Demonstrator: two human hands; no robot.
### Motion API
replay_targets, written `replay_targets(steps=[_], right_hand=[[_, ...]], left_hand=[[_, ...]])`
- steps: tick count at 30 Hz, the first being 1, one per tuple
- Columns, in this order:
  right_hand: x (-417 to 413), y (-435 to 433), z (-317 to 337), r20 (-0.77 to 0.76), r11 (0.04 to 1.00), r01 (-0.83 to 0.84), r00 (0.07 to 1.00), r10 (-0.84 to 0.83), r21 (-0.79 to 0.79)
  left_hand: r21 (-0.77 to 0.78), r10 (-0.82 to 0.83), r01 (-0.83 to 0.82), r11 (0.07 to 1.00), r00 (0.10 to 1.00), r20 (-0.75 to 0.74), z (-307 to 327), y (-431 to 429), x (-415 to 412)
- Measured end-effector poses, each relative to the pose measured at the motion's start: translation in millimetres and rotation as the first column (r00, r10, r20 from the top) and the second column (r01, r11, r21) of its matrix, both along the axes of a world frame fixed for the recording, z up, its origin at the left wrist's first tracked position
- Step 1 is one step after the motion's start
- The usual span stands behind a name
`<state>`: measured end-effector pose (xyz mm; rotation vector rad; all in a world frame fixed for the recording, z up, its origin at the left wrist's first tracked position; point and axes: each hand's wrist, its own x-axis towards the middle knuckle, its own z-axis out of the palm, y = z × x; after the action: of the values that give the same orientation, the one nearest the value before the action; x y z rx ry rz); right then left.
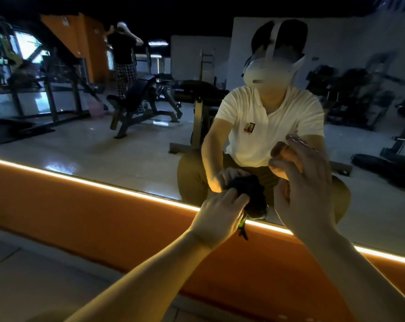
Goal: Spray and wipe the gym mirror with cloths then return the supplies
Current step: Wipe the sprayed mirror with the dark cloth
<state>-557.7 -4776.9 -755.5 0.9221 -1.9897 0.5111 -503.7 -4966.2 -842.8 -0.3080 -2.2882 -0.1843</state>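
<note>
Left hand (220, 214) clutches a dark, bunched-up cloth (252, 194) low against the mirror (127, 140), green tag dangling beneath, right hand (306, 189) alongside, fingers spread loose, holding nothing.

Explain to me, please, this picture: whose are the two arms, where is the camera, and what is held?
There is no machine here. One camera sits on a person's head and looks forward and down, so the two arms are that person's own. In front is a gym mirror. The crouching figure in it, wearing a white headset, is the same person, reflected. The left hand grips a dark cloth against the glass, just above a glowing light strip. The right hand is raised with its fingers spread and seems to hold nothing.
</note>
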Motion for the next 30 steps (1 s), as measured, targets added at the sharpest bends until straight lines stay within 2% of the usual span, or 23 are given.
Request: replay_targets(steps=[2,6,10,12,14,18,21,26,30], right_hand=[[1.6,-4.3,-2.4,0.009,1.000,-0.006,1.000,0.006,0.003],[-0.1,-13.9,-7.7,-0.010,1.000,0.000,1.000,0.000,-0.024],[-2.6,-17.9,-11.0,-0.031,0.999,0.021,0.999,-0.023,-0.047],[-4.0,-16.6,-11.9,-0.036,0.999,0.023,0.999,-0.025,-0.039],[-6.2,-14.1,-11.1,-0.028,1.000,0.010,1.000,-0.010,-0.028],[-8.1,0.3,-8.3,-0.035,1.000,-0.012,0.999,0.012,-0.007],[-8.1,18.4,5.6,-0.044,0.998,0.053,0.998,-0.054,-0.021],[-13.8,58.8,11.2,-0.029,0.971,0.180,0.982,-0.187,-0.158],[-25.4,100.7,7.2,-0.032,0.958,0.261,0.963,-0.266,-0.118]], left_hand=[[-0.002,0.036,-0.036,0.999,0.999,0.018,2.1,-18.9,8.9],[0.108,0.186,-0.182,0.977,0.982,-0.021,5.2,-80.7,37.3],[0.340,0.434,-0.413,0.845,0.901,0.013,2.8,-141.7,67.5],[0.308,0.461,-0.449,0.839,0.887,0.037,-4.0,-144.6,70.3],[0.215,0.409,-0.409,0.887,0.911,0.044,-8.5,-126.2,60.7],[0.095,0.141,-0.147,0.985,0.988,0.069,-14.6,-61.7,25.7],[0.038,0.023,-0.025,0.999,0.998,0.054,-14.3,-20.1,6.5],[-0.035,-0.060,0.061,0.997,0.998,0.034,-17.3,34.8,-18.9],[-0.087,-0.132,0.132,0.987,0.991,0.004,-21.1,79.3,-35.6]])
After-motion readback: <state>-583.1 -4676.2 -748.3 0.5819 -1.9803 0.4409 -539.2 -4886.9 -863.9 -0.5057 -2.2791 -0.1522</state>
